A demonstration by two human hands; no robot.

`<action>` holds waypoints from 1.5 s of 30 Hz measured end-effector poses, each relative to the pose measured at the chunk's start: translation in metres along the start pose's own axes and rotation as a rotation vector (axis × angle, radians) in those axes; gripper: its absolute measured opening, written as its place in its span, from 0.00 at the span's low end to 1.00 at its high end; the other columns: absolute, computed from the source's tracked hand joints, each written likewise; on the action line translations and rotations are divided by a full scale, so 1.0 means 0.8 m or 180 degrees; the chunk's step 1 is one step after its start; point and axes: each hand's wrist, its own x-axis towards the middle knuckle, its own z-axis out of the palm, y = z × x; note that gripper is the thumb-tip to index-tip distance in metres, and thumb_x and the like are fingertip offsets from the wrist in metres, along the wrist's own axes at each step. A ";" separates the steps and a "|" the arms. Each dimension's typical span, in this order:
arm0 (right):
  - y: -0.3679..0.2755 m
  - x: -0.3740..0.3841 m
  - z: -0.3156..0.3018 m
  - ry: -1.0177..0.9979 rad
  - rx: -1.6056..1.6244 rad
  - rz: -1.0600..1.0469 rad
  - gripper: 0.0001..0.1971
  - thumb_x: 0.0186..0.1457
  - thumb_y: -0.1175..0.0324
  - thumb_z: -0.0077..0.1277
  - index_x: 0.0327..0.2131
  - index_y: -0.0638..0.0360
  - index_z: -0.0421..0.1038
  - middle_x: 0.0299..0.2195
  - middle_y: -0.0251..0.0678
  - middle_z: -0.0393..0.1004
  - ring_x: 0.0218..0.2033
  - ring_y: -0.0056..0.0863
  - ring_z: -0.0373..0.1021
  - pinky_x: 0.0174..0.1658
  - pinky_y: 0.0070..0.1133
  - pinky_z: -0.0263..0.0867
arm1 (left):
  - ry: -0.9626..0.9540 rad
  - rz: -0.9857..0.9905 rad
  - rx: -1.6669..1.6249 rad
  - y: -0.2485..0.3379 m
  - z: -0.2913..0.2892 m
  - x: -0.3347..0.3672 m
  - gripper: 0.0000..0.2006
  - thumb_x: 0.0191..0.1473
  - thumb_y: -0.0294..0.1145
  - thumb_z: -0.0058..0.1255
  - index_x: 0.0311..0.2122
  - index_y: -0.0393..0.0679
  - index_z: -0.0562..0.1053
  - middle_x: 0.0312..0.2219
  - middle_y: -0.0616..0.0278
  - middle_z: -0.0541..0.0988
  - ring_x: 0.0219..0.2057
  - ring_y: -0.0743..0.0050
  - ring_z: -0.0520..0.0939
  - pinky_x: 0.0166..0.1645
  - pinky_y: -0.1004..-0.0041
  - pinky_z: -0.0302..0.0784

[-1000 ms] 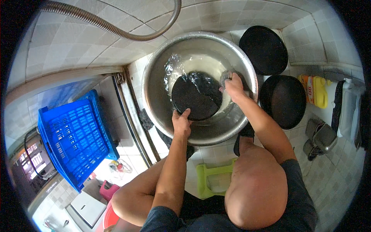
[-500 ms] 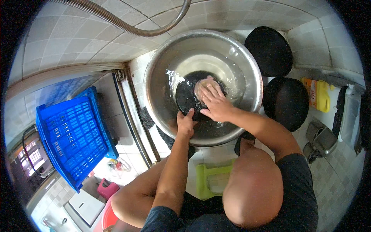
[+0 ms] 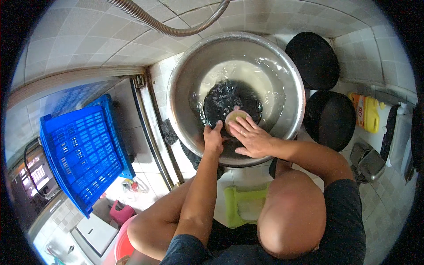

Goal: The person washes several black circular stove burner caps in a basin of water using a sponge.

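Pale tiled walls (image 3: 265, 20) enclosed a cramped washing corner, with a ribbed metal hose (image 3: 176, 32) curving down from above at 11 o'clock. In the middle stood a wide, round basin (image 3: 185, 79) of dull, brushed-looking metal with a rolled rim, holding rippling water (image 3: 238, 70). A black disc (image 3: 232, 95), smooth and round, lay in the basin, partly under the water and ringed by glinting ripples.

The left hand (image 3: 213, 140) had its grip closed on the disc's rim at about 7 o'clock, thumb on top; the fingers beneath were largely hidden. The right hand (image 3: 256, 141) lay at the disc's 5 o'clock edge, its grip loose and flat, fingers stretched over a round tan pad (image 3: 232, 120) rather than wrapped around it. The pad sat between the two hands, over the near part of the disc.

Outside the basin, a matte black round pan (image 3: 312, 60) leaned at 2 o'clock, and a ridged black stack (image 3: 330, 128) stood at 4 o'clock. A yellow plastic jug (image 3: 371, 115) stood beyond at 3 o'clock, a slatted blue crate (image 3: 84, 150) at 8 o'clock, and a lime-green plastic stool (image 3: 232, 205) at 6 o'clock.
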 end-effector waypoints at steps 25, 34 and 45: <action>-0.044 0.015 -0.023 -0.0513 0.0222 -0.0043 0.41 0.63 0.44 0.43 0.67 0.69 0.51 0.71 0.47 0.44 0.73 0.50 0.35 0.72 0.47 0.29 | -0.1610 -0.0414 -0.1462 -0.017 -0.051 0.046 0.30 0.71 0.52 0.22 0.66 0.39 0.58 0.63 0.49 0.66 0.63 0.46 0.66 0.68 0.51 0.60; -0.029 -0.029 -0.018 -0.0112 0.0312 0.0670 0.36 0.62 0.44 0.47 0.67 0.53 0.57 0.71 0.54 0.40 0.72 0.56 0.33 0.71 0.49 0.28 | -0.0861 -0.0322 -0.0953 -0.008 -0.012 0.030 0.24 0.69 0.53 0.36 0.58 0.45 0.67 0.53 0.55 0.76 0.52 0.54 0.79 0.50 0.50 0.77; 0.073 0.074 -0.030 0.0013 -0.0126 0.1875 0.46 0.63 0.39 0.41 0.70 0.64 0.40 0.71 0.58 0.37 0.72 0.58 0.30 0.70 0.51 0.31 | -0.0648 -0.0267 -0.0478 -0.004 -0.012 0.033 0.27 0.70 0.52 0.33 0.65 0.47 0.57 0.61 0.51 0.67 0.58 0.45 0.71 0.54 0.40 0.72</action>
